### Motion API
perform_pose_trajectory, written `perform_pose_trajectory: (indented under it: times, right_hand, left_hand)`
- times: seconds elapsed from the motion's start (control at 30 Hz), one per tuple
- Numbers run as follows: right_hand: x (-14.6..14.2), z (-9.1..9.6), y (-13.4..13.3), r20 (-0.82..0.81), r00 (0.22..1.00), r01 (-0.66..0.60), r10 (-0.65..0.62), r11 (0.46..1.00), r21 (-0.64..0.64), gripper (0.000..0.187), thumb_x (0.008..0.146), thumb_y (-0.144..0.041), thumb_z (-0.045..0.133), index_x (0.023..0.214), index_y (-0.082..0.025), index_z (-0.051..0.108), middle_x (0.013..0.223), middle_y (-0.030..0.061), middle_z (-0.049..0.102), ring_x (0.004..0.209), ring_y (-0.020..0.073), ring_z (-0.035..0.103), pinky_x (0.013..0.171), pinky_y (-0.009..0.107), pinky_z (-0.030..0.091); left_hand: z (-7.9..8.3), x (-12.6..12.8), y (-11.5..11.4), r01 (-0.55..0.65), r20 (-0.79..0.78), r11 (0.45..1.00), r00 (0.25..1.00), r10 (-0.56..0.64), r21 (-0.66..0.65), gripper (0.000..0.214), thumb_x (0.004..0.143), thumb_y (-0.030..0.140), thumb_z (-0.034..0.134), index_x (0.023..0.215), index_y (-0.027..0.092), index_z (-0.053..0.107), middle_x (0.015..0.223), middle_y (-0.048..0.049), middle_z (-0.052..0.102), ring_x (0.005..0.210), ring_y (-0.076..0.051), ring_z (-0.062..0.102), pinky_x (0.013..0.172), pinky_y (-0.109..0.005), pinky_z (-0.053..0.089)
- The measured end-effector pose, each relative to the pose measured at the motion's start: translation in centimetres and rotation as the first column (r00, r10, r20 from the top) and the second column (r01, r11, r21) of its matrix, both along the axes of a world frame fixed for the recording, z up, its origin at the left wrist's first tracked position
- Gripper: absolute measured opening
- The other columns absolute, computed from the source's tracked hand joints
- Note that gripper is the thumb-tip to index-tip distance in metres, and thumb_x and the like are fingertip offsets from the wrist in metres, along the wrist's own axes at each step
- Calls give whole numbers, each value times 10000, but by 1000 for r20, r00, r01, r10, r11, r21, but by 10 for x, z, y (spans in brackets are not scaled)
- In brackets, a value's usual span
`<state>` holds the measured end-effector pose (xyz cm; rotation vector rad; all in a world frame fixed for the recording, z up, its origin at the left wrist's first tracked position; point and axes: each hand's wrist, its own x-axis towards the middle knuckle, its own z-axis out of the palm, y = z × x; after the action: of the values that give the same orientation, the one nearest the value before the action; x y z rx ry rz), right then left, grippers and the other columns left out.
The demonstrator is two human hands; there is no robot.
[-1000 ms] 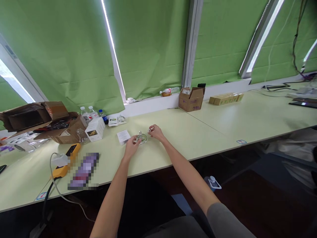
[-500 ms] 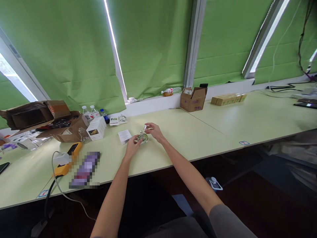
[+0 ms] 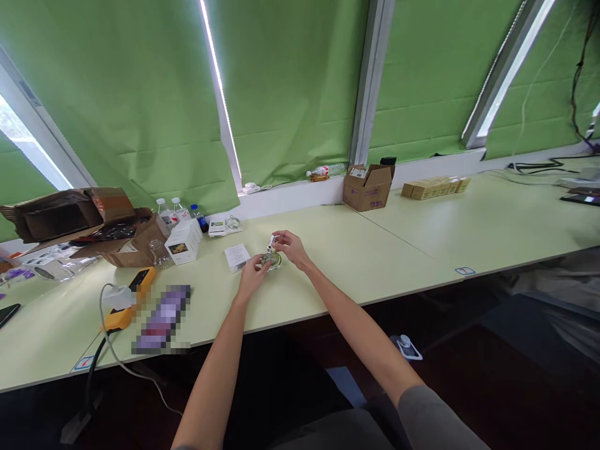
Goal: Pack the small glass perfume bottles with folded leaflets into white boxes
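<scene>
My left hand (image 3: 254, 275) is closed around the left side of a small round glass perfume bottle (image 3: 274, 262) with pale green contents, which stands on the table. Between the fingertips of my right hand (image 3: 291, 246) is a shiny clear-and-silver cap (image 3: 271, 241), held right above the bottle's neck. Whether cap and neck touch, I cannot tell. Just left of the bottle lies a white printed box (image 3: 237, 257) with a barcode, near my left fingers.
White boxes (image 3: 184, 242), plastic bottles (image 3: 179, 210) and an open carton (image 3: 135, 240) crowd the left. Nearer are a yellow device (image 3: 117, 320) with a cable and a pixelated phone-like object (image 3: 164, 317). A cardboard box (image 3: 369, 189) and small tan boxes (image 3: 434, 188) stand along the back.
My right hand has brought the cap slightly left, over the bottle's neck. My left hand keeps its hold on the bottle. The camera view has shifted a little.
</scene>
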<state>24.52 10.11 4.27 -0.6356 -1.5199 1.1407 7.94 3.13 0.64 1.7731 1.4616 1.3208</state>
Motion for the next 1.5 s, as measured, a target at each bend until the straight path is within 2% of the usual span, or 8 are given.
perform_pose_trajectory:
  times: [0.5, 0.7, 0.83, 1.17, 1.37, 1.5]
  right_hand:
    - [0, 4, -5, 72, 997, -31, 29, 999, 34, 394, 684, -294, 711, 1071, -218, 695, 918, 39, 701, 849, 180, 633, 798, 328, 503]
    - [0, 3, -3, 88, 995, -48, 45, 998, 30, 352, 683, -284, 718, 1031, -230, 717, 1018, 51, 709, 927, 200, 639, 822, 335, 505]
    - [0, 3, -3, 105, 993, -53, 49, 998, 38, 336, 692, -278, 714, 1024, -233, 723, 1010, 46, 716, 919, 199, 644, 837, 343, 500]
    - [1, 2, -3, 102, 993, -55, 53, 998, 19, 275, 743, -348, 683, 979, -218, 738, 1050, 52, 710, 942, 198, 637, 846, 332, 491]
    - [-1, 0, -1, 85, 994, -65, 67, 998, -23, 332, 762, -402, 676, 1025, -206, 726, 992, 54, 718, 900, 188, 640, 834, 331, 498]
    - [-3, -2, 0, 71, 996, -45, 48, 998, -42, 304, 771, -437, 661, 944, -198, 735, 989, 56, 715, 901, 187, 641, 818, 319, 508]
  left_hand:
    - [-2, -2, 3, -16, 17, 1000, 1000, 16, -25, 485, 792, 522, 601, 1146, 192, 635, 1031, -93, 672, 647, -136, 590, 624, -275, 482]
    - [-2, -1, 3, -14, 8, 1000, 1000, 14, -10, 472, 794, 515, 600, 1138, 194, 641, 1020, -89, 676, 632, -132, 588, 623, -280, 483]
    - [-2, -1, 3, -10, -2, 1000, 1000, 10, -3, 472, 807, 512, 586, 1154, 195, 633, 1032, -90, 672, 657, -138, 596, 634, -282, 486]
    - [2, 1, 0, -12, -9, 1000, 1000, 11, -18, 449, 807, 504, 586, 1132, 199, 639, 1018, -79, 680, 603, -124, 574, 612, -274, 469]
    - [3, 1, 0, -17, 0, 999, 1000, 17, -32, 463, 794, 507, 599, 1133, 196, 641, 1004, -81, 680, 613, -129, 576, 610, -272, 467]
    - [3, 0, 1, -15, 4, 999, 1000, 15, -29, 464, 790, 505, 602, 1132, 195, 639, 1016, -83, 679, 615, -129, 581, 612, -273, 470]
